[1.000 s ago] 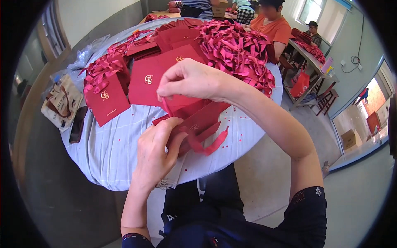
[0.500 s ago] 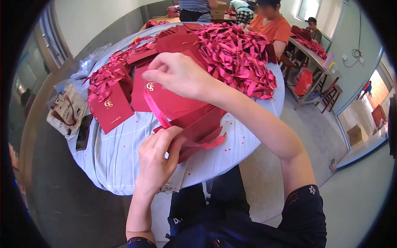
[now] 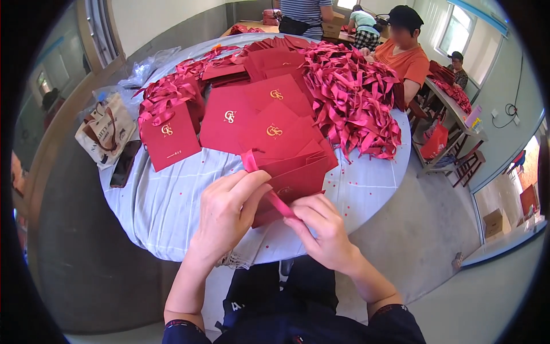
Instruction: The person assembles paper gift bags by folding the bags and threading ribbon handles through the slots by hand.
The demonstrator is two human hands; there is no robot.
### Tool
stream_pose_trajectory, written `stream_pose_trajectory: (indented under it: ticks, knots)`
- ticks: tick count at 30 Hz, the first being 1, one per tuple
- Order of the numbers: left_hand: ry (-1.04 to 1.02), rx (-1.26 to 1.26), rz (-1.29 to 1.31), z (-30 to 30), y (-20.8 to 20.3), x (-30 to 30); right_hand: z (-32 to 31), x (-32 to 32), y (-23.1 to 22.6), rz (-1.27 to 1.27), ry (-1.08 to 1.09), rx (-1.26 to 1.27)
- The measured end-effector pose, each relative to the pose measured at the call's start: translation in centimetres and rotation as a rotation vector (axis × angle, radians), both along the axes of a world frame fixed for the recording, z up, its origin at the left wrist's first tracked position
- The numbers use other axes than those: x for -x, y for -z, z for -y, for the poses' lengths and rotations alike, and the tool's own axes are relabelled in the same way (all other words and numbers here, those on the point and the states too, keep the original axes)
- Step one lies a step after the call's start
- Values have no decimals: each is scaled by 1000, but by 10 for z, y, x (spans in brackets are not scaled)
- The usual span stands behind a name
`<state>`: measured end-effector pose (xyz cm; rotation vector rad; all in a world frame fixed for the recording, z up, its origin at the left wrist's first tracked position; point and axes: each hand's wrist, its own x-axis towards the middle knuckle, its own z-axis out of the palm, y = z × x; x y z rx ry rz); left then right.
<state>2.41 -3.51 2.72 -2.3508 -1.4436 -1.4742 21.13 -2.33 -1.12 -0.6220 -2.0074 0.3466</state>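
Note:
Both hands work at a red paper bag close to the table's near edge. A glossy pink-red ribbon runs from one hand to the other across the bag's front. My left hand pinches the ribbon, and a loop stands up beyond its fingertips. Fingers of my right hand are closed on the ribbon's other stretch, low by the bag. Where the ribbon meets the bag is hidden by the fingers. Just beyond lie flat red bags with gold emblems, overlapping one another.
A heap of ribbons covers the right of the round table with its pale cloth. At left are a ribboned red bag, a phone and a canvas tote. A person in orange sits across at right.
My right hand has come down from above the bags to the ribbon near my left hand. The ribbon, earlier raised, is now drawn across the bag's front. The view has shifted slightly.

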Motion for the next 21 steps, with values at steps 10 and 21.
stream_pose_trajectory:
  ticks: [10,21]
  knots:
    - [-63,76,-5,-2,-6,-7,24,-36,19,142,37,136]
    - [-269,-107,-280,-9,-23,-11,33,-93,21,-207,115,663]
